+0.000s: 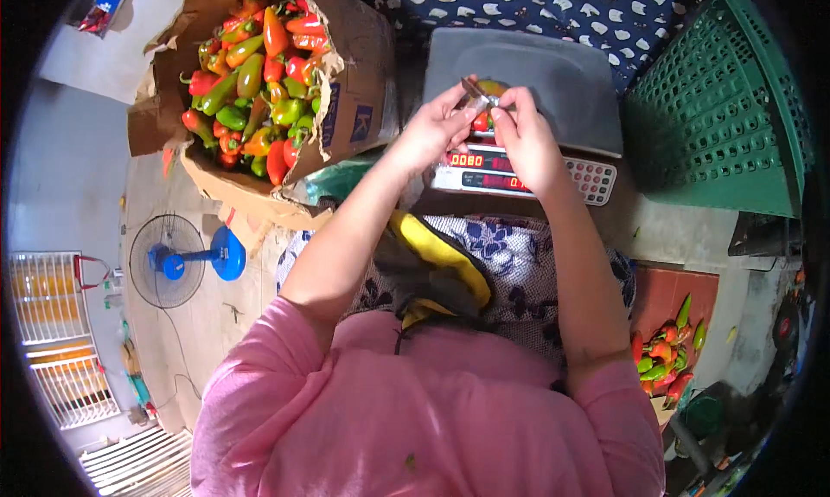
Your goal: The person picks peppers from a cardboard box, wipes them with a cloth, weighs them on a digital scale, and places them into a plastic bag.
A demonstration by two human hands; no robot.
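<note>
My left hand and my right hand meet over a digital weighing scale with a dark platform. A small dark, blade-like item with a clear plastic piece sits between my fingers; its exact kind cannot be told. Below the fingers, red and orange-green peppers show, seemingly in clear plastic; the hands partly hide them. The scale's lit keypad panel faces me. To the left, a torn cardboard box holds many red, orange and green peppers.
A green perforated plastic crate stands at the right. More peppers lie on a reddish surface at lower right. A blue fan stands at the left. Dark patterned cloth lies behind the scale; a yellow and black item rests on my lap.
</note>
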